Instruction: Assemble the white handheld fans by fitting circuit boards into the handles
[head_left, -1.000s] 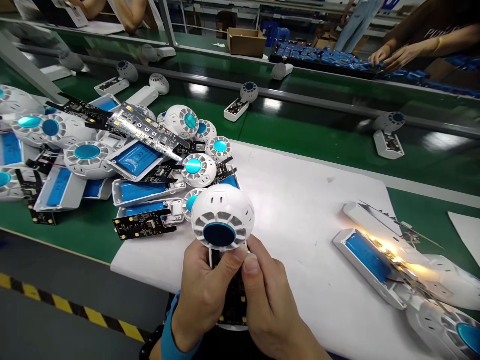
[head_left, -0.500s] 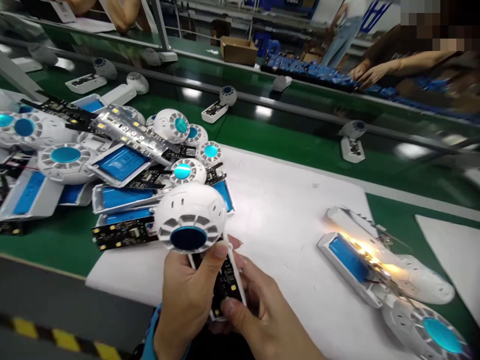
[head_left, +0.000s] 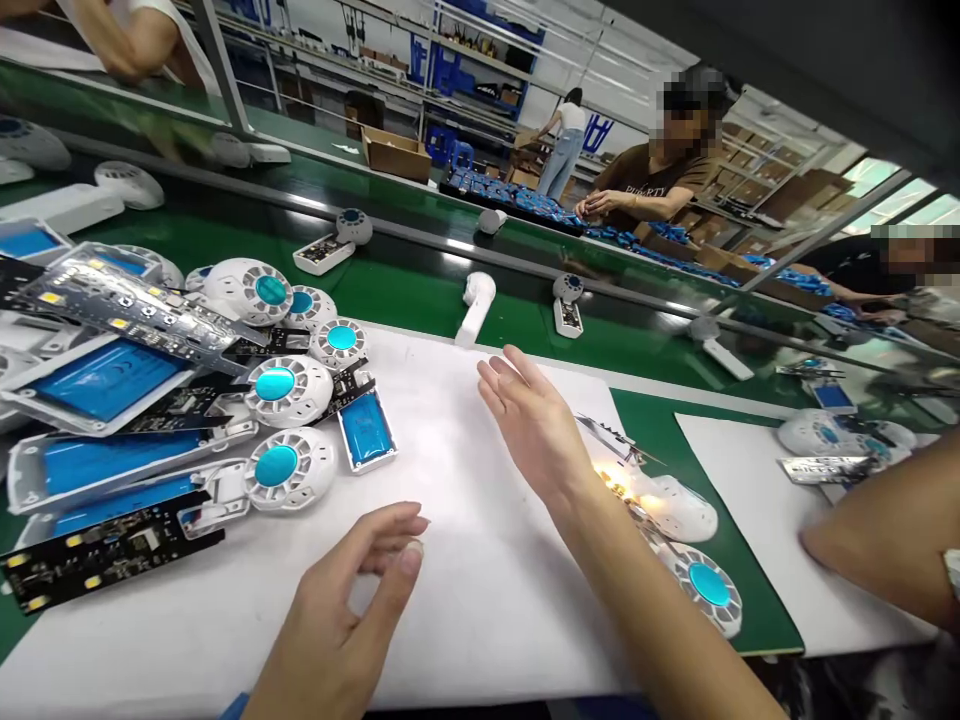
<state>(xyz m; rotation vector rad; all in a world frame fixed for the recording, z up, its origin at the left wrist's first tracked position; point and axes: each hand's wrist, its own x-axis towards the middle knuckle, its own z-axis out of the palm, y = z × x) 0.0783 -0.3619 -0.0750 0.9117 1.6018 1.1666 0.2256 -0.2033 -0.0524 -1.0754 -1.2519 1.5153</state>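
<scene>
My left hand hovers over the white sheet, fingers loosely curved, thumb apart, nothing in it. Further forward, my right hand is open with its fingers stretched out, also without anything in it. Just beyond its fingertips a white handheld fan rests at the sheet's far edge, on the green surface. To the left lie piled opened fans with round heads, blue batteries and a black circuit board. Partly behind my right forearm is another opened fan beside glowing lights.
More fans stand along the green belt behind a metal rail. Across it, a co-worker handles small blue parts. Another person's arm reaches in at the right over a second white sheet.
Both hands have let go of the fan they held. My right hand has moved forward and opened, and a white fan now lies beyond it. The view has swung to the right.
</scene>
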